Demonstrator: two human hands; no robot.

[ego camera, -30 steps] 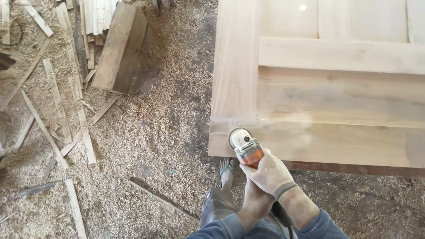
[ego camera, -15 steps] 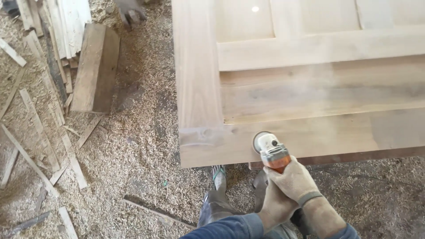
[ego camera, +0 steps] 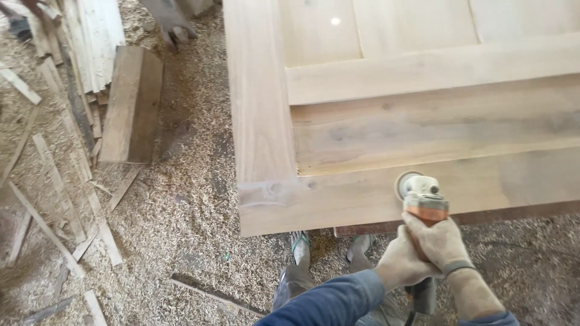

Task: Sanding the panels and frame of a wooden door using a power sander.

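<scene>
Gripping an orange and grey angle grinder (ego camera: pixel 423 196), both gloved hands are clenched around its body; the right hand (ego camera: pixel 440 241) wraps the orange part just behind the head, fingers (ego camera: pixel 423 232) curled over the top; the left hand (ego camera: pixel 402 265) closes on the body beside and below the right, its blue sleeve (ego camera: pixel 329 302) reaching in from the lower edge; the grinder's round disc (ego camera: pixel 403 183) lies against the bottom rail of a pale wooden panelled door (ego camera: pixel 386 127), near that rail's front edge; the door lies flat, its left stile running up the picture and its recessed panels beyond the rail; a darker strip of wood (ego camera: pixel 483 217) shows under the door's front edge, what carries the door otherwise being hidden; the floor (ego camera: pixel 199 217) is thick with sawdust and shavings; two feet (ego camera: pixel 299 244) in sandals stand on it just under the door's near edge, beside the hands; well to the left a thick wooden block (ego camera: pixel 130 102) lies on the shavings, touching a stack of thin boards (ego camera: pixel 90 42) behind it; loose wooden strips (ego camera: pixel 54 199) lie scattered further left; a dark slat (ego camera: pixel 211 296) lies near the feet; a grey object (ego camera: pixel 169 21) at the top edge is too blurred to tell.
</scene>
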